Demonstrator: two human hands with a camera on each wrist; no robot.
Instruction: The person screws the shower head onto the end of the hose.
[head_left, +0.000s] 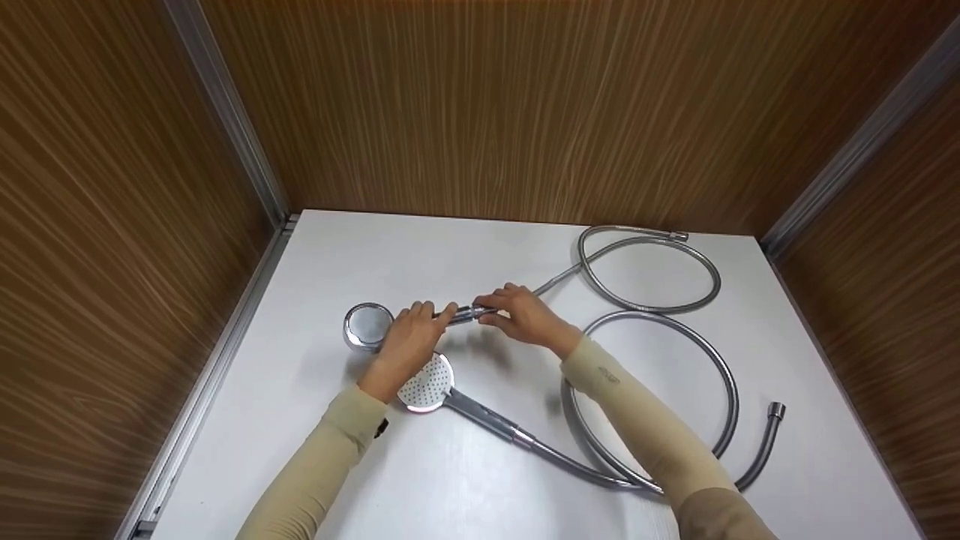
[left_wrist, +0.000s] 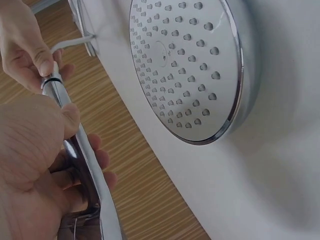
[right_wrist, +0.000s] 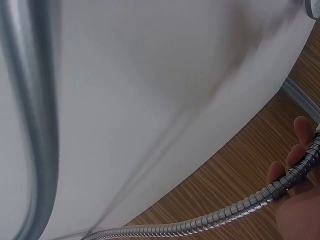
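My left hand [head_left: 409,339] grips the handle [left_wrist: 90,165] of a chrome hand shower, its round head [head_left: 369,327] out to the left. At the handle's other end, the fingers and thumb of my right hand [head_left: 523,315] pinch the end fitting of a ribbed metal hose [right_wrist: 215,218]. Fitting and handle are in line, with a dark ring showing at the joint in the left wrist view. Below my left wrist lies a second hand shower [head_left: 427,384], white-faced with many nozzles and a grey handle.
A thicker grey hose [head_left: 729,390] runs from the second shower's handle, loops under my right forearm and ends in a fitting [head_left: 776,410] at the right. The held hose's loop [head_left: 716,281] lies at the back right. Wood-grain panels [head_left: 480,112] enclose the white table [head_left: 420,255].
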